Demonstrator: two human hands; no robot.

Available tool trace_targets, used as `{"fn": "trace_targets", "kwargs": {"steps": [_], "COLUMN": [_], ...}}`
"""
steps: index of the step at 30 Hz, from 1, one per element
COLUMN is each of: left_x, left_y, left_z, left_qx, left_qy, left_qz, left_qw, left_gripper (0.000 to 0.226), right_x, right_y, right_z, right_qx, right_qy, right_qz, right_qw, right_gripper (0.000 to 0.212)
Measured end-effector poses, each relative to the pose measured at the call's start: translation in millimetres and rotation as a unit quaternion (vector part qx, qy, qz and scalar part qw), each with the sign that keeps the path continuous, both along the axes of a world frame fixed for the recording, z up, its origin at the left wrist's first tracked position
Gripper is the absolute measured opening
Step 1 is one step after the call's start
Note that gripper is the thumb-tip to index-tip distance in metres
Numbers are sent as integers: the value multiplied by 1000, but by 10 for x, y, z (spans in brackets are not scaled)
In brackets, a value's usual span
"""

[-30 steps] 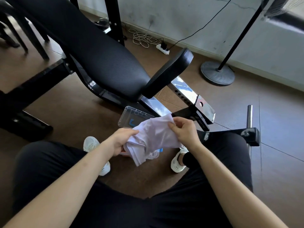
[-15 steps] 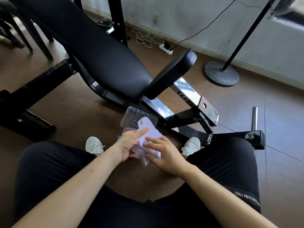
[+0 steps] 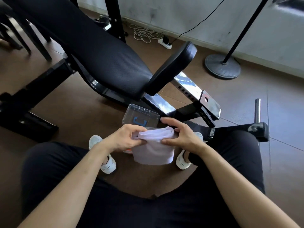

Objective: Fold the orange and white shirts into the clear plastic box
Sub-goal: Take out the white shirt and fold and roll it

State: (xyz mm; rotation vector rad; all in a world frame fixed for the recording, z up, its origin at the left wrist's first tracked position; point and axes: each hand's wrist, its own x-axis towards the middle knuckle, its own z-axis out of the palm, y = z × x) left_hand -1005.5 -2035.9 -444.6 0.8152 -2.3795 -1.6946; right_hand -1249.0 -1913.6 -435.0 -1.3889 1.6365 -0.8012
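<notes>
The white shirt (image 3: 154, 150) is a compact folded bundle held in the air just above the clear plastic box (image 3: 151, 128), which sits on the floor (image 3: 82, 120) between the person's feet and is mostly hidden by the cloth. A sliver of orange (image 3: 128, 151) under the bundle's left edge is probably the orange shirt, already inside.

To do this step well, keep the folds pinched flat, square the bundle to the box opening and lower it level, letting go only once it is seated.

The left hand (image 3: 125, 137) grips the upper left edge with curled fingers (image 3: 139, 142). The right hand (image 3: 179, 135) holds the right end, thumb against the cloth and loosely spread fingers arching over the top. The box's lid (image 3: 140, 116) lies just beyond.
</notes>
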Motion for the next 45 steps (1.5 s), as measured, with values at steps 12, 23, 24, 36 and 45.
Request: {"fn": "trace_targets", "kwargs": {"steps": [12, 23, 24, 36, 45], "left_x": [5, -1, -4, -31, -201], "left_y": [-107, -123, -123, -80, 77], "left_z": [-62, 35, 42, -119, -113], "left_qx": [-50, -28, -23, -179, -163], "left_qy": [-15, 15, 20, -85, -77], "left_qz": [95, 98, 95, 114, 167], "left_qw": [994, 995, 995, 974, 969], "left_gripper": [27, 29, 29, 36, 30], "right_x": [226, 351, 362, 292, 264], "right_y": [57, 121, 109, 33, 34], "right_z": [-23, -110, -121, 1, -75], "right_qx": [-7, -23, -24, 71, 108], "right_qy": [16, 125, 117, 138, 38], "right_qz": [60, 178, 169, 80, -79], "right_qw": [998, 976, 978, 985, 990], "right_gripper": [63, 52, 51, 59, 53]}}
